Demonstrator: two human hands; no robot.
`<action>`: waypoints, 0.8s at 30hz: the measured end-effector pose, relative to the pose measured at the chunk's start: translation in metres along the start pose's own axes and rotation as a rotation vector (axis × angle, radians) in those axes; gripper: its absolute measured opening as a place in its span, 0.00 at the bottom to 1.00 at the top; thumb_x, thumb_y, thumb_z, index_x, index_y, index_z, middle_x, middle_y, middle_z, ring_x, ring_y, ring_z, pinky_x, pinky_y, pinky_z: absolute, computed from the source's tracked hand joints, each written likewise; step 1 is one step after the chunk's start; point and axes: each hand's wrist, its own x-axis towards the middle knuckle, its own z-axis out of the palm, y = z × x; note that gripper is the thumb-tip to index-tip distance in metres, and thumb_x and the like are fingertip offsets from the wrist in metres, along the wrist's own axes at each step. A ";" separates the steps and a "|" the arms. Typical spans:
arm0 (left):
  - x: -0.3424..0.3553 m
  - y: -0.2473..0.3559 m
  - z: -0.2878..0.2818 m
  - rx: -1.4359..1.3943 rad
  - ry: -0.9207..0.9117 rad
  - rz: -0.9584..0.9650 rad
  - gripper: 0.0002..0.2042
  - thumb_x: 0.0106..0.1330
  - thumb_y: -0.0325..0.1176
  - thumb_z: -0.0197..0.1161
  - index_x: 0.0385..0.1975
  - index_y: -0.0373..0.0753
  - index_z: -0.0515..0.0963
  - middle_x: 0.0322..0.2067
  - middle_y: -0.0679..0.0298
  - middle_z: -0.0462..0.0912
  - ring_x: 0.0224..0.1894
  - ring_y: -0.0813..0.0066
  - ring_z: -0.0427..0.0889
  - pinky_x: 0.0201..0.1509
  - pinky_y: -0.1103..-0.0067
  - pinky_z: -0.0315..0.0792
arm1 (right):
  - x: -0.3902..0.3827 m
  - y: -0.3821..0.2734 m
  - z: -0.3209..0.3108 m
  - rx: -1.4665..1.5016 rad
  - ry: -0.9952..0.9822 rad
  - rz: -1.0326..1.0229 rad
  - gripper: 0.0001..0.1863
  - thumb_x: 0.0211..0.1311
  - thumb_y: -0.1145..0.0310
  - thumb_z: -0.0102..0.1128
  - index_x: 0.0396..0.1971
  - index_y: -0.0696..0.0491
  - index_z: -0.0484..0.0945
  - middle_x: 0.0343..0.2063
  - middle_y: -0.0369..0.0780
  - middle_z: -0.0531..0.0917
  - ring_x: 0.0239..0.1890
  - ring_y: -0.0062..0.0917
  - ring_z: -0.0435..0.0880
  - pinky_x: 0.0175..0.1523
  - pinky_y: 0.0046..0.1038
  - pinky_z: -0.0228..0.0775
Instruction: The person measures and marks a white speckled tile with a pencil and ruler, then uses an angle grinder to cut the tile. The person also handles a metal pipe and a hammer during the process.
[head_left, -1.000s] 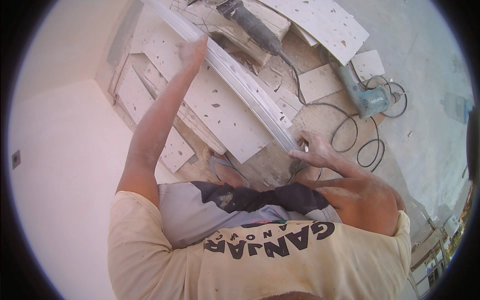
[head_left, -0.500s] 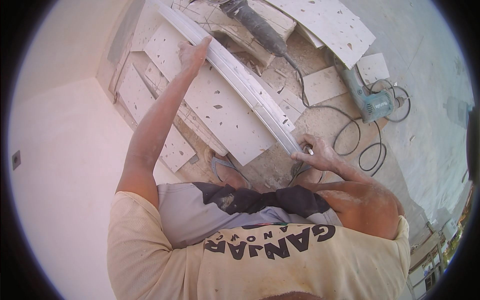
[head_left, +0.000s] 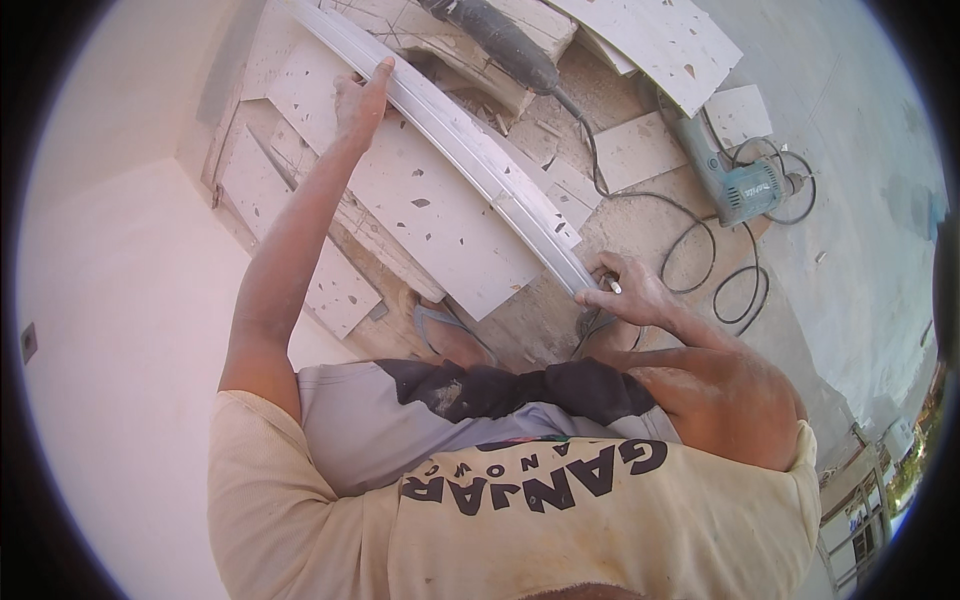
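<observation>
- The bar point(head_left: 450, 148) lies slantwise in front of the person, along the speckled slab point(head_left: 440, 215); if one hand presses less than the other, it could turn out of line.
- The slab's underside is hidden; if rubble makes its support uneven, pressure might rock or crack it.
- The cord point(head_left: 598, 165) runs loose near the right hand point(head_left: 635, 290), so an elbow could perhaps catch it.
- The left hand point(head_left: 362, 105) touches the bar's far part with the thumb side; whether its fingers close around anything, one cannot tell.
- The right hand has a narrow grip: it holds a pen point(head_left: 613, 285), while thumb and forefinger meet the bar's near end.
</observation>
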 end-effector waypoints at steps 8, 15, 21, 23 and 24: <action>-0.040 0.010 -0.016 -0.131 -0.246 0.111 0.37 0.64 0.38 0.69 0.62 0.23 0.55 0.55 0.45 0.73 0.51 0.63 0.81 0.53 0.75 0.81 | -0.002 -0.014 -0.010 -0.034 -0.048 0.042 0.28 0.51 0.43 0.69 0.41 0.53 0.83 0.33 0.42 0.87 0.39 0.33 0.86 0.45 0.35 0.75; -0.068 0.010 -0.020 0.205 -0.349 0.293 0.50 0.57 0.44 0.75 0.71 0.26 0.49 0.63 0.43 0.69 0.60 0.57 0.75 0.62 0.70 0.71 | 0.002 0.005 0.000 -0.020 0.027 -0.054 0.30 0.50 0.42 0.69 0.41 0.53 0.83 0.32 0.41 0.88 0.37 0.34 0.86 0.43 0.35 0.76; -0.068 0.008 -0.020 0.189 -0.371 0.361 0.54 0.57 0.43 0.76 0.72 0.24 0.43 0.55 0.42 0.77 0.59 0.59 0.78 0.59 0.71 0.74 | 0.002 0.004 -0.001 -0.009 0.007 -0.021 0.29 0.50 0.42 0.69 0.41 0.53 0.83 0.32 0.40 0.88 0.38 0.35 0.86 0.44 0.36 0.76; -0.065 0.006 -0.019 0.191 -0.391 0.380 0.54 0.56 0.44 0.76 0.72 0.23 0.43 0.56 0.42 0.76 0.59 0.58 0.78 0.59 0.71 0.74 | 0.003 0.008 0.001 0.002 0.025 -0.022 0.29 0.50 0.42 0.69 0.40 0.54 0.83 0.32 0.41 0.88 0.37 0.35 0.86 0.43 0.36 0.76; -0.062 0.005 -0.019 0.191 -0.400 0.390 0.55 0.56 0.45 0.76 0.71 0.22 0.43 0.57 0.41 0.75 0.59 0.57 0.78 0.60 0.71 0.74 | 0.003 0.009 0.001 0.008 0.034 -0.023 0.29 0.50 0.42 0.69 0.40 0.54 0.83 0.32 0.41 0.87 0.37 0.35 0.86 0.43 0.36 0.76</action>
